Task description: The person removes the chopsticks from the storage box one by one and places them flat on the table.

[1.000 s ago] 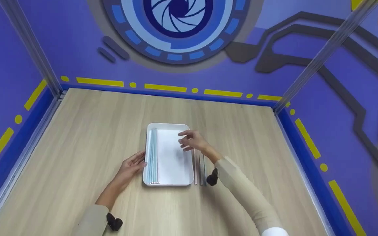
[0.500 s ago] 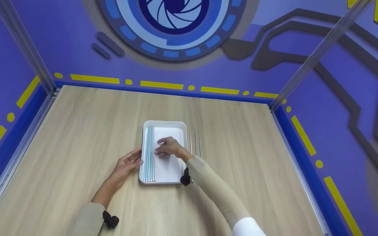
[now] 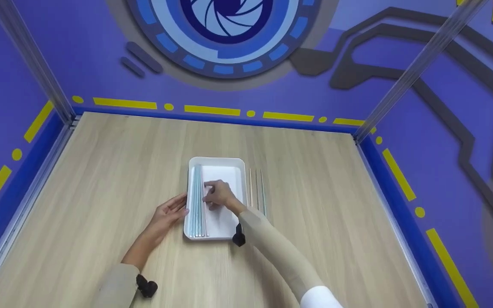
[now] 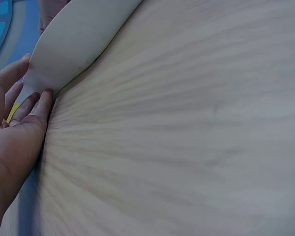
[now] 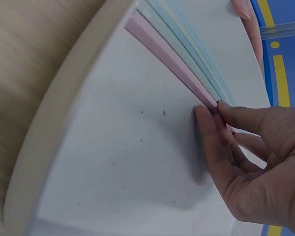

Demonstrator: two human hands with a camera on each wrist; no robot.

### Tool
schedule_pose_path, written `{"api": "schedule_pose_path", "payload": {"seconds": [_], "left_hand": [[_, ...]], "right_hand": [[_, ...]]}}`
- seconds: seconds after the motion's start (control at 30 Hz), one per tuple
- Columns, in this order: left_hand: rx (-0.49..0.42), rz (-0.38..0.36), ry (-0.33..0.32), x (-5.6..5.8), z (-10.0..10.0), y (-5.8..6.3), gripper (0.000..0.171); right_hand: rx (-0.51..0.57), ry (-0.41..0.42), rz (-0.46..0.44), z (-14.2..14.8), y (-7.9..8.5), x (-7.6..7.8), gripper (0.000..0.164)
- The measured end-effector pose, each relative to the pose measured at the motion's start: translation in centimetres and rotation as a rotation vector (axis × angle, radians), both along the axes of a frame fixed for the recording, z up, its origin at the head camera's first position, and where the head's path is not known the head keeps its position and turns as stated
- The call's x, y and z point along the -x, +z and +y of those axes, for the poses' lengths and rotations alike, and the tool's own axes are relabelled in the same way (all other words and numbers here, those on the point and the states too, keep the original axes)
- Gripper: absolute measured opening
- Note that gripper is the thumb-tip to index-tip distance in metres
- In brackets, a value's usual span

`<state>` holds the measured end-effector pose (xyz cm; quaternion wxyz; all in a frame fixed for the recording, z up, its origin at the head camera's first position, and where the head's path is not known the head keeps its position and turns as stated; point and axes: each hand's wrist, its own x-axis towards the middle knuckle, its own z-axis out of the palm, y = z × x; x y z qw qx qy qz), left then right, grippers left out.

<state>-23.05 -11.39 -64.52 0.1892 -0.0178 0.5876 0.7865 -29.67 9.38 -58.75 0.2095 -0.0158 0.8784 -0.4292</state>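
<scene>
A white rectangular tray [image 3: 225, 226] stands on the table, with several light-blue chopsticks [image 3: 195, 201] lying lengthwise along its left side. At the right edge of this row is a pink chopstick [image 5: 172, 66]. My right hand [image 3: 221, 194] reaches inside the tray and pinches the pink chopstick between thumb and finger, seen closely in the right wrist view. My left hand [image 3: 165, 218] is at the tray's left side, its extended fingers [image 4: 46, 101] touching the outer wall low down and its thumb near the rim.
Several thin chopsticks [image 3: 257, 188] lie on the wooden table [image 3: 135, 145] just right of the tray, partly hidden by my right forearm. Blue panels with yellow marks [image 3: 212, 110] enclose the table at the back and sides.
My right hand has moved left from above the tray's right rim to the pink chopstick and now pinches it. My left hand has stayed at the tray's left side.
</scene>
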Motion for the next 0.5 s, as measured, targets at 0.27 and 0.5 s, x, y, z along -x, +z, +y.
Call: {"api": "schedule_pose_path", "payload": {"seconds": [0.27,0.5], "left_hand": [[-0.008,0.001,0.023,-0.1,0.1,0.1,0.065],[0.02,0.012,0.009,0.1,0.0,0.1,0.066]], "right_hand": [[-0.169,0.021,0.065,0.9,0.2,0.0,0.056],[-0.168,0.034,0.03,1.6,0.5,-0.2,0.052]]}}
